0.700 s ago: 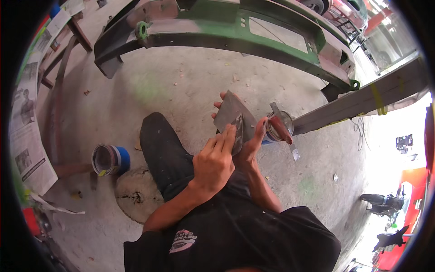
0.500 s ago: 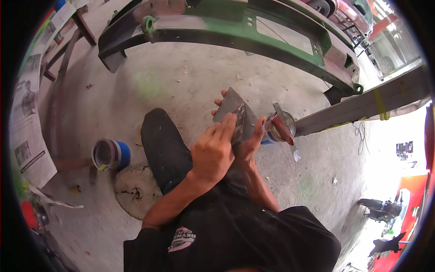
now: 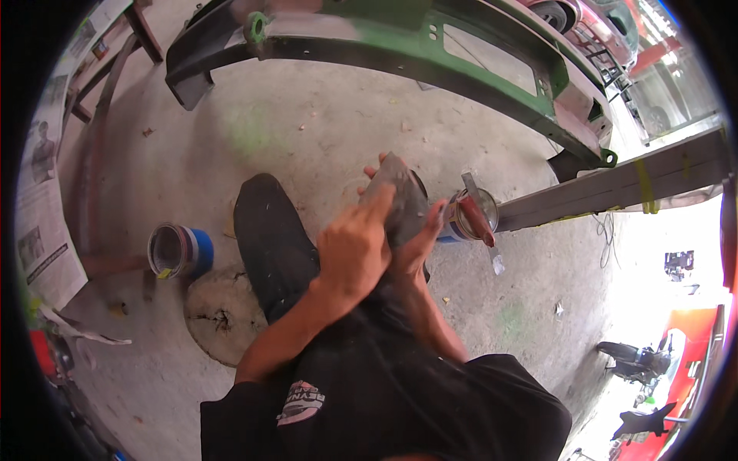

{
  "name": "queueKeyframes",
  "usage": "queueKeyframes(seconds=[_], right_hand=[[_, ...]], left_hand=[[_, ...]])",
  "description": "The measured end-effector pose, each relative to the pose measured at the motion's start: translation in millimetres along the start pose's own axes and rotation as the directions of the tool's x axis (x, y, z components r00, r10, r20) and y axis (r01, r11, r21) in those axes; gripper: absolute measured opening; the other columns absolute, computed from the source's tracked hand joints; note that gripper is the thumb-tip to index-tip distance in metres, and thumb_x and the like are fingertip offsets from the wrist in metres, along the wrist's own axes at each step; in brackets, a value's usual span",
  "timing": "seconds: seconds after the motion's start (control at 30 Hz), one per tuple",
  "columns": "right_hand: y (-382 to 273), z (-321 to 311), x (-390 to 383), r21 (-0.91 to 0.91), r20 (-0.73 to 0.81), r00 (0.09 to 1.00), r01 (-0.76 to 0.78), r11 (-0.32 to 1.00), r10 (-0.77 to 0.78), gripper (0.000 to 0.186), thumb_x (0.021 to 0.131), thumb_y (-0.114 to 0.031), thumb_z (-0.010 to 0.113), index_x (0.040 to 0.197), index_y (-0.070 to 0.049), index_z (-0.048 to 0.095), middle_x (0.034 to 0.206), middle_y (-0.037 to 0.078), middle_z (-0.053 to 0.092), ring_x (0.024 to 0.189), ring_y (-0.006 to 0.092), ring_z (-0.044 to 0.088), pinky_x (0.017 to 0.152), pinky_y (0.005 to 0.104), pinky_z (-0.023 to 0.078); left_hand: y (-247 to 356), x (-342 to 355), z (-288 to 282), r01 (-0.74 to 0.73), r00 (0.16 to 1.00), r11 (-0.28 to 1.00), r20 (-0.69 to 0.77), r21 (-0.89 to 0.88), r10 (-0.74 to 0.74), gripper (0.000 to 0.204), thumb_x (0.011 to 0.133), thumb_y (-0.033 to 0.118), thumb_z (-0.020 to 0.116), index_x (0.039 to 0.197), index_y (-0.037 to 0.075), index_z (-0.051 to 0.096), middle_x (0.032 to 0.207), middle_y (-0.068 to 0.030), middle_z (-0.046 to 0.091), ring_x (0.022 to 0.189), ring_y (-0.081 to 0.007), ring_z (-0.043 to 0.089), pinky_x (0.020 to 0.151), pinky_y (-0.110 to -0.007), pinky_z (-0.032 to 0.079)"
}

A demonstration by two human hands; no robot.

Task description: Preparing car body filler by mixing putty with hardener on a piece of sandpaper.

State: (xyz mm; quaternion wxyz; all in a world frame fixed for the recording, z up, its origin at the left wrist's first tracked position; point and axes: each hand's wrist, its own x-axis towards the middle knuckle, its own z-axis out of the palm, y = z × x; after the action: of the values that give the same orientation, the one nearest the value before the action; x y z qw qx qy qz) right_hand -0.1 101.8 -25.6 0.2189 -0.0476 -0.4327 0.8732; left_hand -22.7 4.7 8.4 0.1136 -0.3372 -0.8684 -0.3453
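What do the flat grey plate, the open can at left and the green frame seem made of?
Flat grey plate: perhaps metal or plastic, dull and thin; blur leaves it open.
Open can: probably metal, blue-banded outside, given its raised rim.
Green frame: likely sheet metal with patchy, dull paint, given its cut openings and folds.

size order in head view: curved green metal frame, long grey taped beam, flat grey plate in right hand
Curved green metal frame
Long grey taped beam
Flat grey plate, partly behind left hand
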Motion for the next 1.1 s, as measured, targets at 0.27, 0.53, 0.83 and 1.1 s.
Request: queueKeyframes(seconds=[0.27,0.53,0.83,1.1], right_hand=[[-8,9,-1,0.010,-0.014,0.999,0.035,0.999,-0.035,0.096,0.088,-0.077,0.038,0.143,0.002,0.039,0.134,0.016,0.053,0.108,0.0218,0.058,0.095,0.0345,0.046],[18,7,-20,-0.034,-0.058,0.997,0.040,0.999,-0.042,0.088,0.094,-0.070,0.034,0.145,0.002,0.036,0.146,0.014,0.043,0.130,0.0262,0.046,0.106,0.0399,0.039],[16,-5,-19,-0.098,-0.039,0.999,0.016,0.995,-0.020,0.090,0.094,-0.070,0.032,0.144,0.005,0.039,0.138,0.019,0.050,0.127,0.0256,0.049,0.107,0.0356,0.037],[0,4,-6,0.014,-0.086,0.996,0.004,1.000,-0.003,0.087,0.093,-0.067,0.035,0.142,0.004,0.038,0.137,0.018,0.051,0.121,0.0272,0.052,0.103,0.0380,0.040]], left_hand=[[0,-6,3,-0.030,0.994,0.995,-0.109,-0.098,0.019,0.052,0.069,-0.002,0.064,0.121,0.004,0.062,0.087,-0.0113,0.067,0.073,-0.0282,0.065,0.065,-0.038,0.053],[1,6,8,0.000,0.984,0.997,-0.176,-0.072,-0.013,0.053,0.068,-0.001,0.064,0.121,0.004,0.063,0.080,-0.0142,0.065,0.071,-0.0312,0.064,0.064,-0.040,0.051],[-3,-9,7,0.031,0.987,0.998,-0.155,-0.055,-0.039,0.058,0.069,-0.001,0.063,0.126,0.005,0.061,0.076,-0.0161,0.063,0.068,-0.0338,0.063,0.062,-0.042,0.050],[-1,-21,5,0.011,1.000,0.998,0.000,-0.061,-0.011,0.054,0.070,0.000,0.065,0.124,0.004,0.058,0.090,-0.0139,0.068,0.078,-0.0306,0.065,0.067,-0.040,0.053]])
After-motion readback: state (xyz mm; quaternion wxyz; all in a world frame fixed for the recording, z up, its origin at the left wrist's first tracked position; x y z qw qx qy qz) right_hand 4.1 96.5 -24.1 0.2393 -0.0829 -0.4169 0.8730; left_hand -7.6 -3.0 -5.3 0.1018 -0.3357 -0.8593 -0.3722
